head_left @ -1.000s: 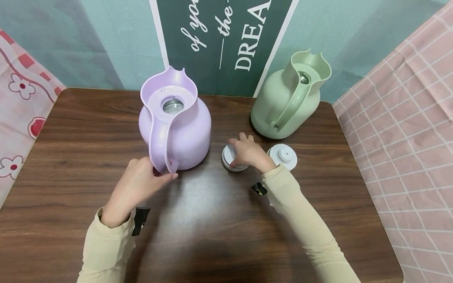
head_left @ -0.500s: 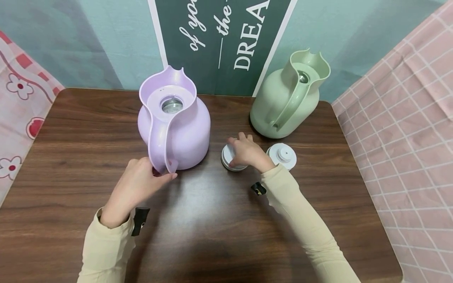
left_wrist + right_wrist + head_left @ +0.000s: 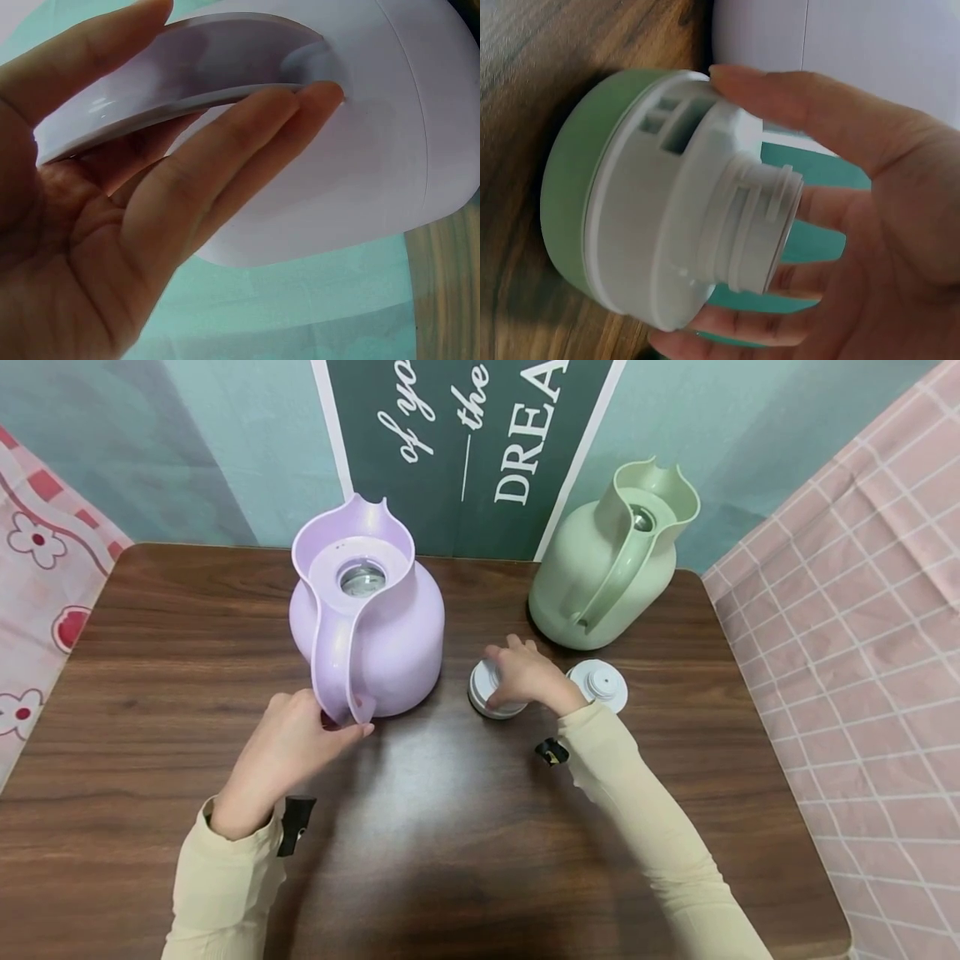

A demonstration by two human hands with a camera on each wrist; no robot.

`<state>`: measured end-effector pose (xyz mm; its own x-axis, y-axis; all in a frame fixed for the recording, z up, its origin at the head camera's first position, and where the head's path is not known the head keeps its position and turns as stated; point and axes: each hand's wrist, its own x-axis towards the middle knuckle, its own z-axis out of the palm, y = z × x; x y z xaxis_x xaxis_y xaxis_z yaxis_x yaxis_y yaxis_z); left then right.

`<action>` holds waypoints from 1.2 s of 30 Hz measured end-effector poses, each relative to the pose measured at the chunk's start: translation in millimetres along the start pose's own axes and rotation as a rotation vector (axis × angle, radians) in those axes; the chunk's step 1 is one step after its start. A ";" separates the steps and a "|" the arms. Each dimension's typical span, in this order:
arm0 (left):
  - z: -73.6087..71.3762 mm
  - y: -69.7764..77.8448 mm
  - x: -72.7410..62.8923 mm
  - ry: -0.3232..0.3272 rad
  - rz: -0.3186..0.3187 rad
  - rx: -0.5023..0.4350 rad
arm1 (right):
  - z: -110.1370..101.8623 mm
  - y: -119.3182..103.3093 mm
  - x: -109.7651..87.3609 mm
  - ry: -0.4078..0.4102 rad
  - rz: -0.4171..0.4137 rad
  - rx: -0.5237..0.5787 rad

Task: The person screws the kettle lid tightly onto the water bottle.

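Observation:
A lilac vacuum jug (image 3: 408, 647) stands without its stopper on the left of the table, its steel mouth showing. My left hand (image 3: 288, 739) is at the lower end of its handle (image 3: 225, 56), thumb on one side and fingers on the other. In the middle lies a jug lid (image 3: 622, 202), green top down and white threaded neck up. My right hand (image 3: 531, 677) holds this lid by the rim, thumb at one edge and fingers round the far side. A second white lid (image 3: 606, 682), also neck up, lies just right of the right wrist.
A green vacuum jug (image 3: 577, 577), also without a stopper, stands at the back right. Behind the wooden table (image 3: 450, 860) hangs a teal cloth (image 3: 217, 435) with lettering. Pink checked cloth (image 3: 862, 693) borders the right side, patterned cloth (image 3: 45, 585) the left.
The head view has shifted very slightly. Both hands stay at the lilac jug's handle and the middle lid, and both jugs stand where they were.

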<state>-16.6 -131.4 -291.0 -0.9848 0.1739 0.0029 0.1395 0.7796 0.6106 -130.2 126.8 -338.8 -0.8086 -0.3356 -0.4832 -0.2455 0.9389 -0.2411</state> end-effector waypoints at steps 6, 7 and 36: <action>0.9 -0.8 0.3 0.007 0.015 0.002 | -3.2 8.8 -0.4 0.003 -0.066 0.019; 0.8 -1.0 0.7 0.008 0.018 0.003 | -3.7 9.9 -0.6 0.003 -0.070 0.025; 0.8 -1.3 -0.4 0.010 0.004 0.001 | 3.1 8.2 -5.3 0.058 -0.036 0.011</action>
<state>-16.2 -132.0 -292.4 -0.9852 0.1709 0.0138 0.1438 0.7794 0.6098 -126.2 136.0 -340.8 -0.8290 -0.3635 -0.4250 -0.2692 0.9255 -0.2664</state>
